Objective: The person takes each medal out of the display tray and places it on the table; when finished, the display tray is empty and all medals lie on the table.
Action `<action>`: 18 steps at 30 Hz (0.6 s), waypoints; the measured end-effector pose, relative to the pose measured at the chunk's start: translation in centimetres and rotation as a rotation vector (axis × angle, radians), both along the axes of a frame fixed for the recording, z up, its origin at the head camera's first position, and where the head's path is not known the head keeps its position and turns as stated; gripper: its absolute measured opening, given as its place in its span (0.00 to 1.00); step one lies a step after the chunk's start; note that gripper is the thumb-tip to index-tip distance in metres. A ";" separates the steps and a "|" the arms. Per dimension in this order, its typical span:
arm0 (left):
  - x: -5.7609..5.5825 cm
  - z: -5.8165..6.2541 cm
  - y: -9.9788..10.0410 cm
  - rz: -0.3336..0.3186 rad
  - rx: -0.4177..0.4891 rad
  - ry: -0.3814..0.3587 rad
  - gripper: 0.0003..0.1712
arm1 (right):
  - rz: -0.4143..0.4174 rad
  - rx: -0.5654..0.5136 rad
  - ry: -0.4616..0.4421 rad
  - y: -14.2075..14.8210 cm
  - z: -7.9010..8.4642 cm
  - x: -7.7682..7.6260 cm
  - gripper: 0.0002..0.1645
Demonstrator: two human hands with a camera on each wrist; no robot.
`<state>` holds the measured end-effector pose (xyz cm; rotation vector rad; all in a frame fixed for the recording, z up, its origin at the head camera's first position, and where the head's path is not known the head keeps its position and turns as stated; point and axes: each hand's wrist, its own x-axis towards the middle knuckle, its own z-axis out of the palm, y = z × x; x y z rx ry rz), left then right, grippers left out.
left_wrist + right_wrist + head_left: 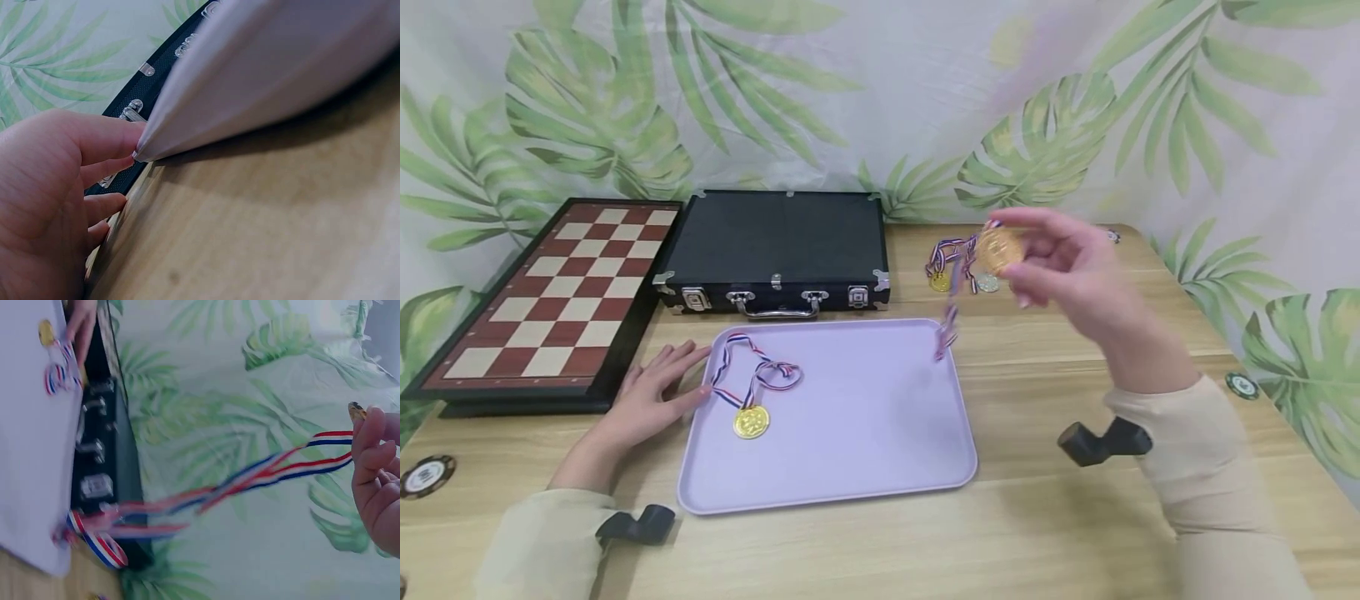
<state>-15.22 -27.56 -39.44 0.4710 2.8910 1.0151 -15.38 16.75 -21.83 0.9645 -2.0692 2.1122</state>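
Note:
Between thumb and fingertips, my right hand [1067,267] pinches a gold medal [999,251] raised above the table, right of the tray. Its red, white and blue ribbon [250,472] hangs down, blurred, to the right rim of the lilac tray [850,417]. Against the tray's left edge, my left hand [651,396] rests on the table with fingers loosely extended, touching the rim. A second gold medal [751,422] lies in the tray's left part, its striped ribbon [725,367] looped behind it.
Behind the tray stands a black case [775,237] with metal latches. A checkered board [561,292] lies at the left. At the back right are another gold medal [939,282] and a silver medal [987,283] with ribbons. Poker chips [1242,386] lie near the table edges.

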 end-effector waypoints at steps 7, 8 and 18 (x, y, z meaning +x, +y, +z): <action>0.0 -0.1 0.1 -0.008 0.014 0.017 0.34 | 0.008 -0.264 -0.045 5.8 2.4 -0.6 0.26; 0.0 -0.1 0.1 -0.008 0.015 0.019 0.34 | -0.011 -0.296 -0.064 6.6 2.6 -0.8 0.25; 0.0 -0.3 -0.1 -0.008 0.019 0.026 0.34 | -0.294 -0.412 -0.208 12.6 3.0 -3.0 0.21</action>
